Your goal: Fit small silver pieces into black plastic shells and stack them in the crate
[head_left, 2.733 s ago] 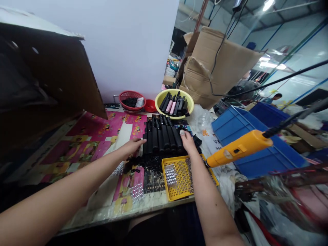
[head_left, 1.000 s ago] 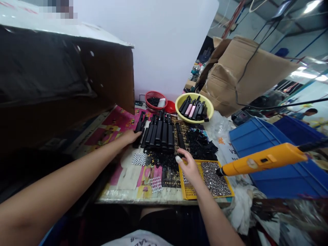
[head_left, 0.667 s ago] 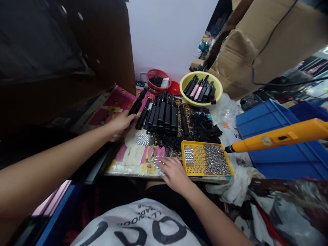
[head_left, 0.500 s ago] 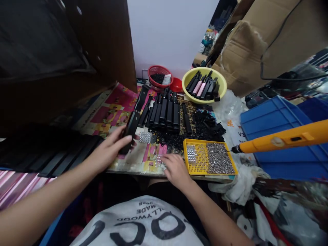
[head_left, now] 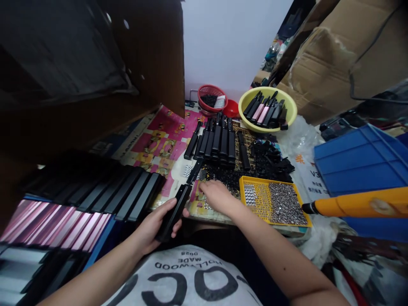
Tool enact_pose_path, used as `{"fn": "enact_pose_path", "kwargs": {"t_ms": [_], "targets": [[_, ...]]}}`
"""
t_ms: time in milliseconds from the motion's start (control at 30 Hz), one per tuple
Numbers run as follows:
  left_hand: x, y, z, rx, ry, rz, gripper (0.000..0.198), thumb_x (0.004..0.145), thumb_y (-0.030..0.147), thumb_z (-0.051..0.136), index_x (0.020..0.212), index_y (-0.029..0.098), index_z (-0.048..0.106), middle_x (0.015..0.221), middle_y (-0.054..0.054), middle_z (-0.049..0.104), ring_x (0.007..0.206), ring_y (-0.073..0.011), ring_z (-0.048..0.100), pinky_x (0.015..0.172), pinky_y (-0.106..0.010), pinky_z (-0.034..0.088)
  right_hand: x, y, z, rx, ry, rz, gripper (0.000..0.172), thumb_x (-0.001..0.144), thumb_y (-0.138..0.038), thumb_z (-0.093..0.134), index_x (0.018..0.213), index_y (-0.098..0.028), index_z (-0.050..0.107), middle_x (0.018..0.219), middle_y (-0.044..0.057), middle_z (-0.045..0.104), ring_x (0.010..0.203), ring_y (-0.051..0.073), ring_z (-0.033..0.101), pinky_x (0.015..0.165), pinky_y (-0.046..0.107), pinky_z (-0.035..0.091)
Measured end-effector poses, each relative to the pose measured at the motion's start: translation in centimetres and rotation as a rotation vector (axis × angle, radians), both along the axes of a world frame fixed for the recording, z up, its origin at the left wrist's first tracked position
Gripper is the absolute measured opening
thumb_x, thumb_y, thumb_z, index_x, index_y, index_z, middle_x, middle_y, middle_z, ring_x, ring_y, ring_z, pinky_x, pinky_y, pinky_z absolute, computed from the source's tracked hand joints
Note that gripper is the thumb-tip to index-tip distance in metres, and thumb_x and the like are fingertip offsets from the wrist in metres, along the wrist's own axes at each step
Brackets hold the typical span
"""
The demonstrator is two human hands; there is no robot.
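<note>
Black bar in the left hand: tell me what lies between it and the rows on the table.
A loose thin black piece lies between the black bar in the left hand and the rows of black bars, beside a patch of silver studs.

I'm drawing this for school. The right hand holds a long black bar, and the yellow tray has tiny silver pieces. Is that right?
No: the head view shows the left hand holding the long black bar, not the right hand. The yellow tray with tiny silver pieces is right.
</note>
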State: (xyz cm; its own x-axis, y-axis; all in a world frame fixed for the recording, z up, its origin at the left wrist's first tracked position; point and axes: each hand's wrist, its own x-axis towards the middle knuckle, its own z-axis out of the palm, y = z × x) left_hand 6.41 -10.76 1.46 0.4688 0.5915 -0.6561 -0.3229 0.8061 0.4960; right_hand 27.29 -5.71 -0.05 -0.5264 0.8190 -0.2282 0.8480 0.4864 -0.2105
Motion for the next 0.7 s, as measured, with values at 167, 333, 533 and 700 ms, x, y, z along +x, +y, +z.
{"fn": "enact_pose_path", "kwargs": {"t_ms": [167,333,533,700], "targets": [[-0.2,-0.2,-0.4,-0.056,-0.063,-0.06,0.044,0.084,0.05,0.046,0.084,0.01,0.065,0.048,-0.001,0.048,0.043,-0.0086,0.043,0.041,-0.018,0.038,0.2,0.2,-0.2,-0.047,0.053,-0.014,0.022,0.071,-0.01,0.052,0.092,-0.016,0.055,0.089,0.01,0.064,0.083,0.023,0.059,0.075,0.033,0.042],[-0.1,-0.2,-0.4,-0.036,0.027,0.086,0.033,0.081,0.04,0.053,0.087,0.011,0.065,0.077,-0.007,0.064,0.058,-0.0114,0.054,0.053,-0.021,0.046,0.5,-1.1,-0.4,-0.151,0.579,-0.337,0.024,0.071,-0.008,0.05,0.093,-0.018,0.052,0.082,0.004,0.061,0.076,0.017,0.057,0.07,0.03,0.044],[0.8,-0.4,0.7,0.117,0.181,0.012,0.053,0.072,0.03,0.067,0.121,0.024,0.049,0.094,-0.004,0.063,0.077,-0.0169,0.06,0.062,-0.025,0.05,-1.8,-2.3,0.8,-0.316,1.623,-0.864,0.026,0.072,-0.022,0.062,0.093,-0.021,0.046,0.077,-0.003,0.056,0.068,0.01,0.056,0.065,0.024,0.047],[1.5,-1.0,0.7,0.424,0.327,-0.112,0.056,0.076,0.036,0.063,0.128,0.029,0.044,0.113,-0.005,0.059,0.086,-0.0208,0.058,0.065,-0.028,0.051,-3.0,-2.7,2.0,-0.195,1.647,-0.873,0.026,0.071,-0.021,0.065,0.089,-0.022,0.045,0.076,-0.004,0.056,0.069,0.009,0.055,0.062,0.022,0.048]]}}
